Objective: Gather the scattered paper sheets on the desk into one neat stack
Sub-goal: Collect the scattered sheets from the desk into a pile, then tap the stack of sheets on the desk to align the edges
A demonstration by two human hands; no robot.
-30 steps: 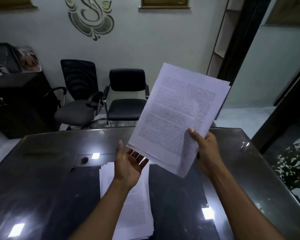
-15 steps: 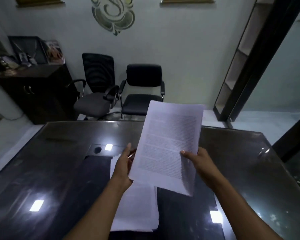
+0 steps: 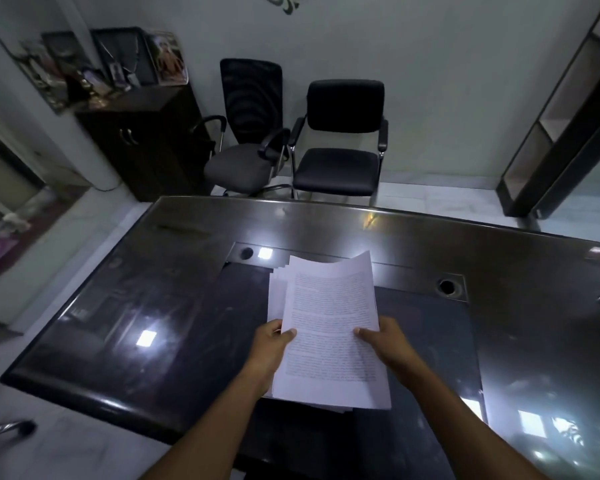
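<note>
We have both hands on the paper. Our left hand grips the left edge of the printed sheets, thumb pressed on top and fingers tucked underneath out of sight. Our right hand clamps the right edge the same way, thumb lying flat across the text, the rest of the fingers hidden below the paper. The sheets we hold sit low over the stack on the dark glossy desk; whether they touch it we cannot tell. The far corner of the top sheet curls upward. Along the left and far side, the edges of the stack's lower sheets fan out unevenly from beneath, and a few more peek out at the near edge. Both forearms reach in from the bottom of the view, angled toward each other, wrists fairly straight, palms facing inward. Beyond the desk stand two black chairs against the wall, with a dark cabinet off to the left.
</note>
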